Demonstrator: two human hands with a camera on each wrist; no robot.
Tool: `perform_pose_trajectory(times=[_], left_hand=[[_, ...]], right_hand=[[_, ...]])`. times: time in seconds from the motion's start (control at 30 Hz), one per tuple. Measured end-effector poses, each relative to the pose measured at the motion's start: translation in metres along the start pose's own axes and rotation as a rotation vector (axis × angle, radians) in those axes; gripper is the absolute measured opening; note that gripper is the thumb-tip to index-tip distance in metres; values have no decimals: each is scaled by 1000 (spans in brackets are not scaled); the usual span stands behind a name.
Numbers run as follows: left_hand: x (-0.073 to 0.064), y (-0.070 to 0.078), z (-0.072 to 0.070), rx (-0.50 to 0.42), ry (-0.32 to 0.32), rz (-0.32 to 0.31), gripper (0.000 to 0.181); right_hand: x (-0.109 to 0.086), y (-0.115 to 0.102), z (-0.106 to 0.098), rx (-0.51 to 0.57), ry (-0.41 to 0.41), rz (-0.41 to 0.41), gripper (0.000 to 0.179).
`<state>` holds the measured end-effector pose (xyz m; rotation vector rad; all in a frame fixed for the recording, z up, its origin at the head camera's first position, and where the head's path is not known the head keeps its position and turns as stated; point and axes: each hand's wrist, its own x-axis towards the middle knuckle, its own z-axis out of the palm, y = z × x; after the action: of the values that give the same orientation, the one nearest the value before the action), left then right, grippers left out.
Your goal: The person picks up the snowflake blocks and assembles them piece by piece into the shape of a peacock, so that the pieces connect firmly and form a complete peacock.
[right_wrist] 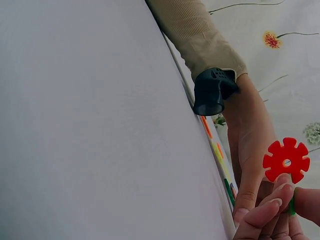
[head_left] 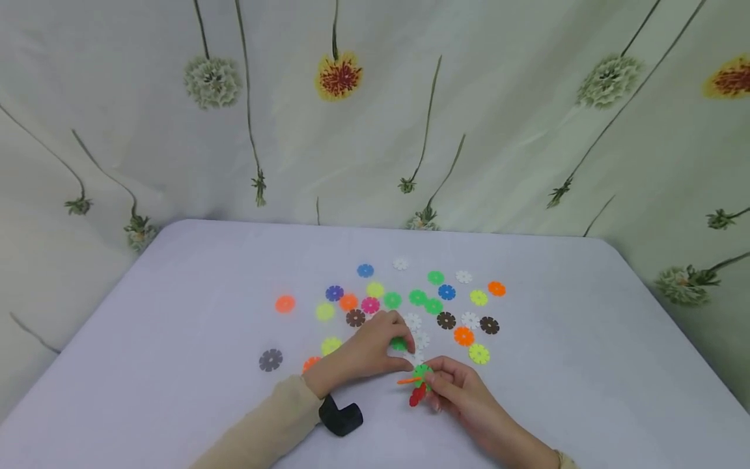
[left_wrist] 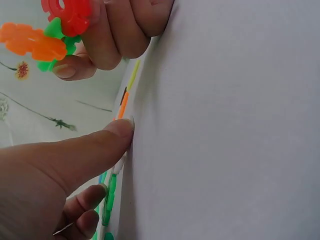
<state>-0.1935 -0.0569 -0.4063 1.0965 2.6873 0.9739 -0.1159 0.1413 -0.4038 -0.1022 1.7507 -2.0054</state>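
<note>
Cluster of green, orange and red flower-shaped plastic discs (head_left: 422,373) is in the right hand (head_left: 463,387), just above the near side of the table w/ pale, matte cloth (head_left: 176,312), pinched btwn thumb and fingers. Green disc is partly hidden behind those fingertips; in right wrist view only a sliver of it shows & the orange one can't be made out. Orange disc is nearly edge-on in head view, so reads as a thin bar; red one hangs below, tilted. Right wrist view gives red face-on: smooth, blunt petals, narrow slots, small round center hole. That hand is cut off by the lower/right frame edges. Left hand (head_left: 375,345) arches over a loose green notched plastic disc (head_left: 398,343), thumb & fingers apart w/ a gap; fingers partly cover the disc, can't tell if they touch it. Left wrist view: its fingers mostly hidden behind thumb. Black curved wrist piece (head_left: 342,419), hard-looking w/ small perforations, sits by the beige knit sleeve (head_left: 263,423), ribbed texture. Loose multicolored notched plastic discs (head_left: 463,336) lie flat beyond hands, some overlapping, some blocked by left arm; edge-on strips only in wrist views. Bkgd: creased floral-print fabric (head_left: 504,130), cut off at top.
</note>
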Motion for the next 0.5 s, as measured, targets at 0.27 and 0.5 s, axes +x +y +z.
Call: perform_pose_trajectory(times=[0.27,0.5], left_hand=[[1,0,-1,46,28,10,30],[2,-2,2,7,46,22,25]], right_hand=[[3,1,0,13,19,15,29],[3,3,0,20,18,22,27]])
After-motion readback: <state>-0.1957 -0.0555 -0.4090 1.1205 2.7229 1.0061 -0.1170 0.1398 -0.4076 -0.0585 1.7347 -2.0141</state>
